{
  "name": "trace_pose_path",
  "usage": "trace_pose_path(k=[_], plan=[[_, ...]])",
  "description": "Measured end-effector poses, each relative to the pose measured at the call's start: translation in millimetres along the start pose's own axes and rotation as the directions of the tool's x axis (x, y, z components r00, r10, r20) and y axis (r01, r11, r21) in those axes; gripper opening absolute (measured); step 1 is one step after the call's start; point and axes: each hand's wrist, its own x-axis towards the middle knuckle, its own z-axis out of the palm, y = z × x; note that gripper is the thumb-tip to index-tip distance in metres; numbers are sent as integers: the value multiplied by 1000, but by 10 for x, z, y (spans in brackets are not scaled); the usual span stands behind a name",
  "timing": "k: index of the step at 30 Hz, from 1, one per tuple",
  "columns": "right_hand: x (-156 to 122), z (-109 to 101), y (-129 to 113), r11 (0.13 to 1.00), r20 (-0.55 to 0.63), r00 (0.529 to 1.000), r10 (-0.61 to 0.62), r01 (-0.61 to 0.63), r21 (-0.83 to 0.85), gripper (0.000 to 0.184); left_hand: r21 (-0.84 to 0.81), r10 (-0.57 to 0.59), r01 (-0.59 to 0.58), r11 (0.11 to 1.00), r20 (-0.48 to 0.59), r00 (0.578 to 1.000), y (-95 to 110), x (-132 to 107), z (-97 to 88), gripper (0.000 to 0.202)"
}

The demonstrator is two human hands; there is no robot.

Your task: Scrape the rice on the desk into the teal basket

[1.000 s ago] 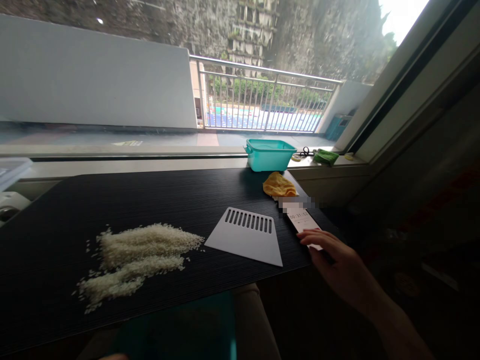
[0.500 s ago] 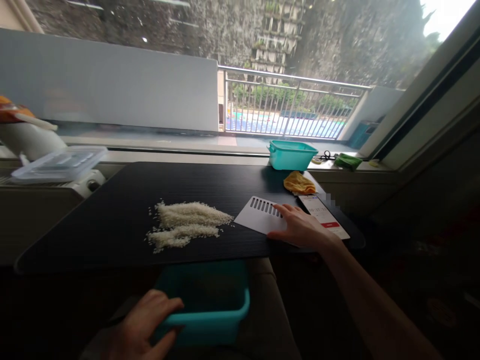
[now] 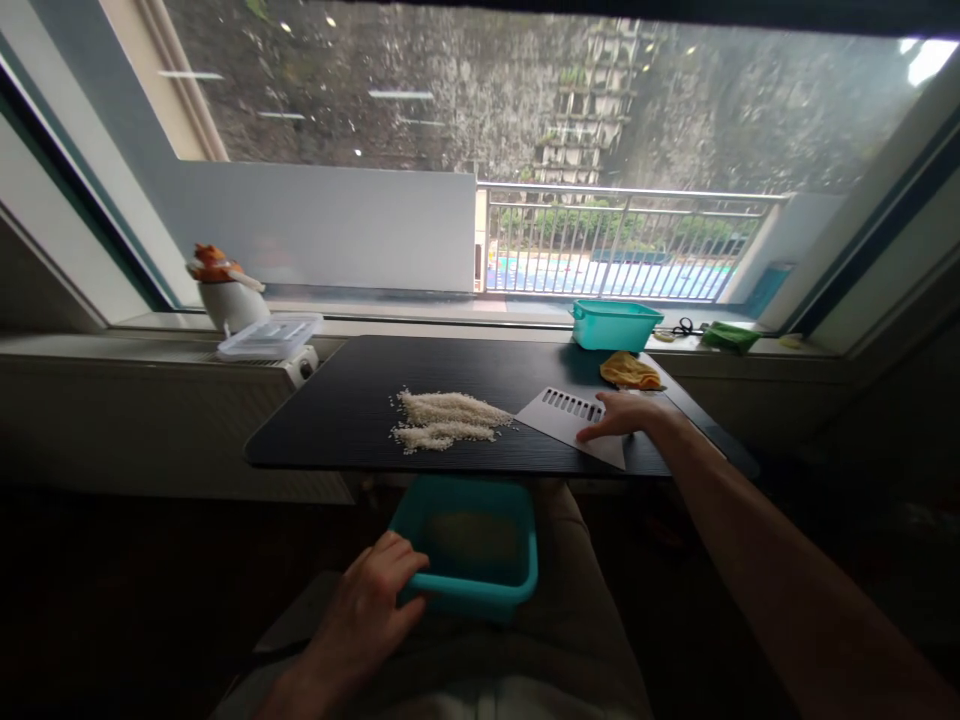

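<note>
Swung in from the bench's (image 3: pixel 450 362) right edge, now over the right side of the scraper (image 3: pixel 561 424) with the right hand (image 3: pixel 622 412), spread in the grip; cannot tell whether pressing. In fuller view now, below the front edge: pinching the rim of the lower tub (image 3: pixel 476 603) with the left hand (image 3: pixel 386 585). Means engaged on both sides, probably, close by the rice (image 3: pixel 442 408), itself near the front edge, just left of the scraper. Toward the back right corner, spot a cloth (image 3: pixel 630 371) and second tub (image 3: pixel 616 326) by the sill (image 3: pixel 442 328), beneath a wide window (image 3: pixel 420 90).
</note>
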Motion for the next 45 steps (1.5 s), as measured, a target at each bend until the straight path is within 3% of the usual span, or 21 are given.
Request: trace_pose_path(k=[3,6,11,14,20,24,29,31,34,39,45], plan=[[-55,-38,-20,965,20,997,69,-72,251,69,-2,-23,23,1000,-13,1000,6,-10,14,19],[-190,-80,-6,914,45,999,28,-44,403,47,3,-15,15,1000,-44,999,-5,18,71,17],[-427,-190,21,802,-99,989,-110,147,579,30,22,-4,5,1000,-71,997,3,132,157,16],[-483,-287,-20,771,-243,961,-131,253,584,29,43,3,0,999,-61,998,28,198,142,12],[-522,-306,-308,826,-488,858,-161,388,409,12,89,-3,5,996,-19,1000,10,312,39,10],[-576,7,-468,825,-574,803,-163,430,367,16,107,-5,4,994,8,1000,-47,380,26,9],[-614,480,-389,788,-638,767,-72,435,435,33,100,40,-41,994,17,999,-45,384,103,10],[-582,524,-303,776,-657,753,-22,428,464,39,94,53,-55,994,22,998,-12,355,112,13],[-443,420,-176,775,-693,719,54,408,483,44,92,61,-63,994,24,998,60,291,73,14],[-253,279,-109,783,-656,755,-8,413,465,33,84,47,-48,995,20,999,156,177,-44,16],[-649,638,-193,745,-598,796,-98,457,486,28,76,52,-46,996,-85,995,149,86,-91,12]])
